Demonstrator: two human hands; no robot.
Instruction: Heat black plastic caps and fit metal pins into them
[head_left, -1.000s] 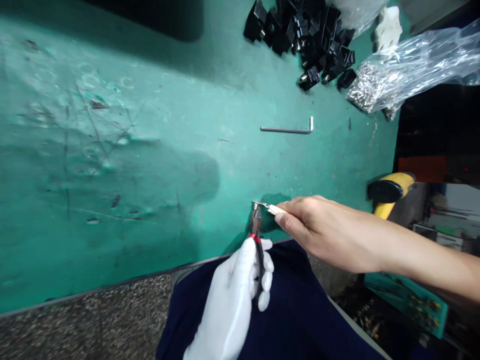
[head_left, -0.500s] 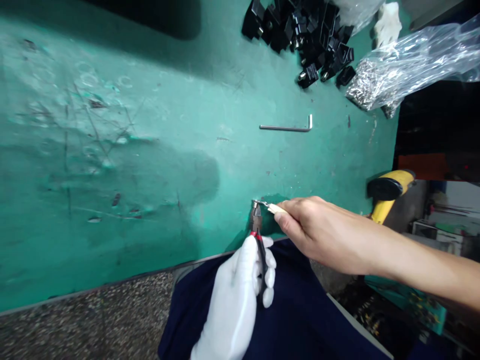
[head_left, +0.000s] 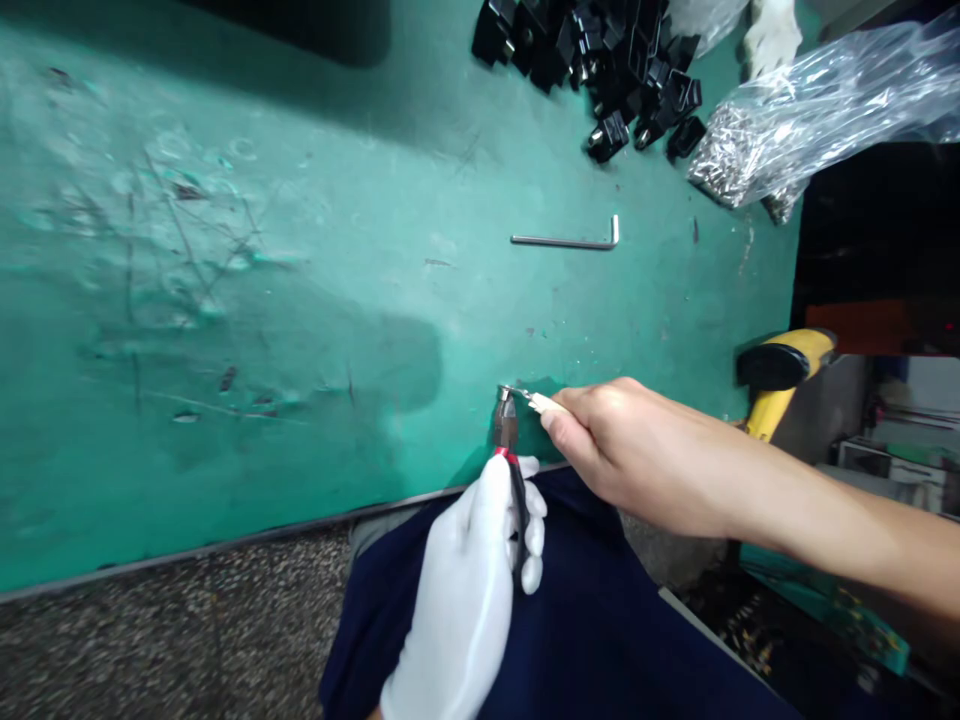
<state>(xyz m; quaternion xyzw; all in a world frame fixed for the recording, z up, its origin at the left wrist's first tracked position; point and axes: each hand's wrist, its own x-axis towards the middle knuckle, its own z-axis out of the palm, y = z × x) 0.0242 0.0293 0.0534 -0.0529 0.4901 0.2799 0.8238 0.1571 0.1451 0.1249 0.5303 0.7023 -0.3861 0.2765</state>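
Observation:
My left hand [head_left: 469, 575], in a white glove, is wrapped round the black handles of a pair of pliers [head_left: 507, 428] with red at the pivot end. A small silvery metal piece [head_left: 504, 393] shows at the tips of the jaws. My bare right hand [head_left: 607, 440] pinches a slim tool with a cream handle [head_left: 546, 404]. Its thin metal tip reaches to the small piece at the jaws; whether it touches is too small to tell. Both hands are close together at the bench's near edge.
On the green bench [head_left: 337, 270] lies an L-shaped hex key [head_left: 564, 242]. Farther back are a heap of black plastic parts [head_left: 607, 60] and a clear bag of small metal pieces [head_left: 727, 155]. A yellow and black tool [head_left: 784, 365] stands at the right edge.
The view has shifted slightly, so the bench items and both hands sit a little higher in it. The pliers and the slim tool stay in the same grips, tips still together.

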